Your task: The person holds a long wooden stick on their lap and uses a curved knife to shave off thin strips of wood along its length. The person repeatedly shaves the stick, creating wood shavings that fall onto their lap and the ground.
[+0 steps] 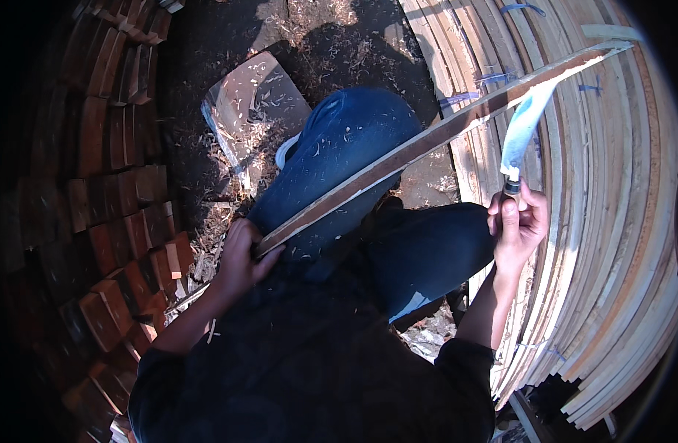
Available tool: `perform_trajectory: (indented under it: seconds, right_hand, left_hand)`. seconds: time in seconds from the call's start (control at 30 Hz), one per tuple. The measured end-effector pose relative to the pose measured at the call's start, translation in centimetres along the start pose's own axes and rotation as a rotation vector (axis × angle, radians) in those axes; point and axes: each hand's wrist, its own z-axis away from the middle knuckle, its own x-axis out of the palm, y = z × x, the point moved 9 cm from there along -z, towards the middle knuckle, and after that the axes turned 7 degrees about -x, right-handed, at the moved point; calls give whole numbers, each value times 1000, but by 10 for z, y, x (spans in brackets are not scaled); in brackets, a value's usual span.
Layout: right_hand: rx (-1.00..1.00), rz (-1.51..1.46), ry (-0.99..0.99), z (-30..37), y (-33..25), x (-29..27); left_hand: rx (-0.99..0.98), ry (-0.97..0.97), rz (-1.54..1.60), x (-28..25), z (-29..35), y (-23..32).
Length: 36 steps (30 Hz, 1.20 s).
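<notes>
My left grip [241, 255] clasps the strip [442, 133], my right grip [519, 221] the knife [519, 140]; I should keep strokes shallow, even and clear of my knee [379, 118].

A long brown wooden strip [429, 141] slants rightward, a shiny-bladed knife [519, 140] near its far end.

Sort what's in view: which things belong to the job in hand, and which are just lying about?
In use:
- wooden strip, its near end in the left fingers
- knife, in the right fingers

Apparently just lying about:
- stacked brown blocks, left
- pale strips, right
- flat board on the ground
- scattered shavings
</notes>
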Motion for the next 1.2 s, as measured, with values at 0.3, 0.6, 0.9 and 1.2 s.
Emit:
perform_trajectory:
  seconds: [0.3,0.6,0.9,1.2]
  right_hand:
    - [-263,736,-275,19,-12,74]
    - [-95,681,39,60,18,87]
    - [-257,1050,11,45,-9,86]
    - [-242,1054,12,46,-10,81]
  left_hand:
    - [-65,-125,51,2,-12,7]
    - [-147,-349,299,5,-17,-2]
    - [289,-325,-349,1,-72,81]
    - [197,-323,-484,12,-74,81]
